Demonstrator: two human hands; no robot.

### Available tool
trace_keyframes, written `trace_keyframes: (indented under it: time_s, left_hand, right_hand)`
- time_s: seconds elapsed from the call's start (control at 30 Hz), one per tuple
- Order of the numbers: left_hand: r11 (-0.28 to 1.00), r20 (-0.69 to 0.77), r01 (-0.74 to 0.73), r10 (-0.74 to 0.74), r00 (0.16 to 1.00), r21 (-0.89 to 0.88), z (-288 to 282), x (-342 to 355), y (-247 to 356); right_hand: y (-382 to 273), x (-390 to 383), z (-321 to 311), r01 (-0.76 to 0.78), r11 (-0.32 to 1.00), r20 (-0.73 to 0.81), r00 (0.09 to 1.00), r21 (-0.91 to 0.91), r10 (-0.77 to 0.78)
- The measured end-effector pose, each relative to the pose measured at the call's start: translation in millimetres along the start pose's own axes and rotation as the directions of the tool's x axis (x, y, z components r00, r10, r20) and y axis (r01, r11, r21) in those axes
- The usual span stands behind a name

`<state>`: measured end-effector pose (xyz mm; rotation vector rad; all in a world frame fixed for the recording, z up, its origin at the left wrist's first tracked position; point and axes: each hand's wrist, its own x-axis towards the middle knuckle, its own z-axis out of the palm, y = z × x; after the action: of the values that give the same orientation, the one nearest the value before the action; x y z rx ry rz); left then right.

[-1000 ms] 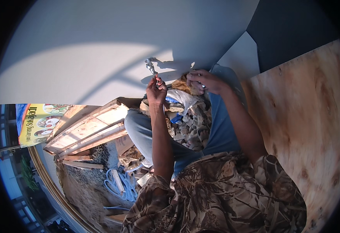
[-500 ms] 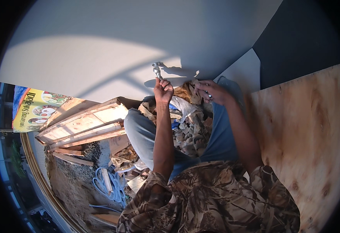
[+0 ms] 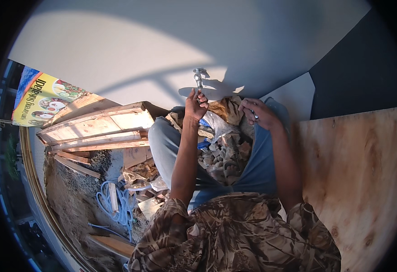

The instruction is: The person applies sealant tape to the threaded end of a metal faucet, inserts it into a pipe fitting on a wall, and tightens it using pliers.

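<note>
A chrome tap fitting sticks out from the pale wall panel, casting a shadow on it. My left hand is just below, fingers curled round the fitting's lower end. To its right, my right hand is closed above my right knee, with a small shiny metal piece showing at its fingers; I cannot make out what it is. Rubble, crumpled brown paper and translucent plastic lie between my jeans-clad legs, beneath and beyond my hands.
Wooden boards lie at the left beside a yellow banner with food pictures. A coiled pale blue hose rests on dirt at the lower left. A plywood sheet fills the right; a dark panel rises behind it.
The view has shifted, moving the fitting rightward and the banner upward in the picture. My left hand stays at the fitting; my right hand now sits slightly lower, still closed.
</note>
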<state>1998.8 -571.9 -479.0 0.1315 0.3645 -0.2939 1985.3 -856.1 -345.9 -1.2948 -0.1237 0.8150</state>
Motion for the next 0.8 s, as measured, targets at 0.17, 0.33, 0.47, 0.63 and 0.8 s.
trace_keyframes:
  time_s: [0.17,0.33,0.47,0.63,0.8]
  left_hand:
    - [0.997,0.046,-0.024,0.027,0.999,-0.073,17.9,-1.6,-5.8]
    - [0.964,0.162,-0.021,0.066,0.985,-0.265,22.6,2.7,-18.3]
    - [0.979,0.07,-0.129,0.142,0.987,-0.159,30.1,5.8,-26.3]
    - [0.947,-0.133,-0.29,0.308,0.942,0.14,37.1,17.9,-30.1]
    - [0.974,-0.01,-0.223,0.222,0.975,-0.034,23.6,14.3,-26.5]
  right_hand:
    - [-0.2,-2.8,-6.0,-0.05,0.998,0.009,0.999,0.034,0.049]
    - [2.9,-5.7,-12.6,-0.045,0.999,0.009,0.999,0.019,0.045]
    - [1.8,-10.7,-13.8,-0.04,0.999,-0.024,0.999,0.008,0.041]
    - [1.6,-11.1,-15.5,-0.061,0.997,-0.034,0.997,0.039,0.062]
    - [-0.8,-14.0,-16.3,-0.076,0.996,-0.05,0.996,0.049,0.078]
